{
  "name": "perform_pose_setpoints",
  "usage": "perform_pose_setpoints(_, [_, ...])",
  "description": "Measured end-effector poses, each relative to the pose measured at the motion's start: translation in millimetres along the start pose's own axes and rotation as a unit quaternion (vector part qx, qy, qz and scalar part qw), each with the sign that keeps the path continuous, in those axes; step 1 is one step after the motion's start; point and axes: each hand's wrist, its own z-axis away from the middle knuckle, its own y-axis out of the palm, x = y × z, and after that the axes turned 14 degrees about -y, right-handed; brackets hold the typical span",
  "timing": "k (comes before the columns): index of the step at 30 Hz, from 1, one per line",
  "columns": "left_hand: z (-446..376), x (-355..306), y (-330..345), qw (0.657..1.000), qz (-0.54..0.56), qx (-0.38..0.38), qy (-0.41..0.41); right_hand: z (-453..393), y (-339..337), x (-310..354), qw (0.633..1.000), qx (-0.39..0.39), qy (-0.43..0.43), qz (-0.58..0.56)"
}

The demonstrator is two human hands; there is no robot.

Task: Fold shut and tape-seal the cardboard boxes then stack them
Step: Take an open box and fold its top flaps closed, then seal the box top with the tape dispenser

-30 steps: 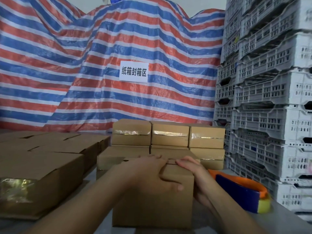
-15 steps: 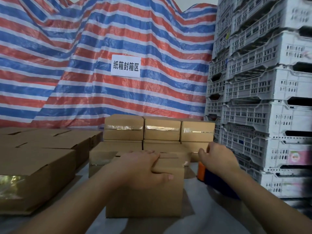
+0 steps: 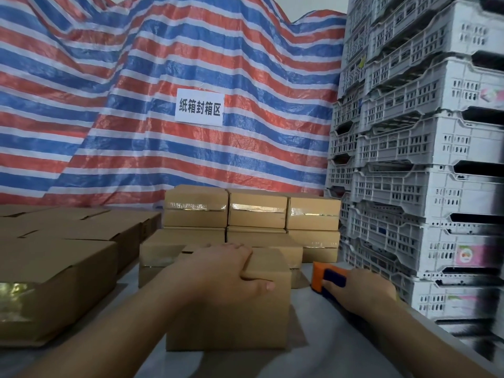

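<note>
**Box held shut; right hand at tape dispenser**

Left hand lies spread on the cardboard box at lower centre, thumb over its front edge. Right hand, lower right, reaches the orange-and-blue tape dispenser; its grip cannot be told. Taped boxes are stacked behind, centre frame.

Plain brown cardboard boxes are backed by a tarpaulin striped in red, blue and white, on which a white sign is lettered in black. Pale grey crates are stacked beside an orange-and-navy tape dispenser.
</note>
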Motion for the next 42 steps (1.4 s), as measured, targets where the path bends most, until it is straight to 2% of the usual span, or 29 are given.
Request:
perform_pose_setpoints(4, [-0.8, 0.0, -1.4, 1.000, -0.010, 0.011, 0.004, 3.6, 2.9, -1.2, 0.999, -0.036, -0.001, 0.014])
perform_pose_setpoints(7, [-0.7, -0.2, -1.9, 1.000, -0.013, 0.014, 0.009, 7.5, -9.0, -4.3, 0.995, -0.094, 0.023, -0.013])
perform_pose_setpoints(11, [0.2, -0.1, -0.4, 1.000, 0.029, 0.001, 0.012, 7.5, -53.3, -1.4, 0.969, -0.195, 0.017, -0.150])
perform_pose_setpoints(14, [2.1, -0.9, 0.5, 0.999, 0.033, -0.003, 0.001, 4.5, -97.8, 14.7, 0.915, -0.229, -0.021, -0.332])
perform_pose_setpoints(18, [3.6, -1.0, -2.3, 0.999, 0.042, 0.000, 0.000, 5.5, -145.2, 47.2, 0.812, -0.165, -0.076, -0.554])
perform_pose_setpoints(22, [3.8, 0.3, -4.1, 0.998, 0.054, 0.008, 0.006, 1.2, -159.7, 75.7, 0.721, -0.069, -0.124, -0.678])
perform_pose_setpoints(24, [4.3, 0.2, -5.1, 0.998, 0.055, 0.012, 0.007, -1.1, -159.8, 85.9, 0.686, -0.025, -0.146, -0.712])
perform_pose_setpoints(28, [4.2, -0.5, -5.7, 0.998, 0.064, 0.007, 0.008, -4.8, -151.5, 98.4, 0.669, 0.057, -0.157, -0.724])
perform_pose_setpoints(33, [7.7, -3.3, -8.3, 0.998, 0.066, -0.004, 0.005, -11.0, -148.7, 99.6, 0.676, 0.084, -0.173, -0.711])
perform_pose_setpoints(35, [9.9, -1.6, -12.7, 0.991, 0.130, 0.023, 0.019, -13.8, -150.3, 101.1, 0.680, 0.096, -0.182, -0.704])
perform_pose_setpoints(36, [9.9, 1.0, -14.2, 0.978, 0.203, 0.050, 0.026, -15.1, -151.3, 102.2, 0.680, 0.102, -0.187, -0.701])
perform_pose_setpoints(38, [11.5, 8.7, -19.8, 0.922, 0.380, 0.077, -0.002, -17.4, -152.6, 104.2, 0.679, 0.123, -0.199, -0.696])
perform_pose_setpoints(40, [9.7, 17.5, -24.7, 0.841, 0.533, 0.051, -0.074, -19.3, -155.1, 106.3, 0.673, 0.146, -0.210, -0.694])
perform_pose_setpoints(42, [8.2, 24.9, -27.1, 0.747, 0.655, 0.047, -0.107, -23.4, -157.3, 109.0, 0.670, 0.169, -0.223, -0.687])
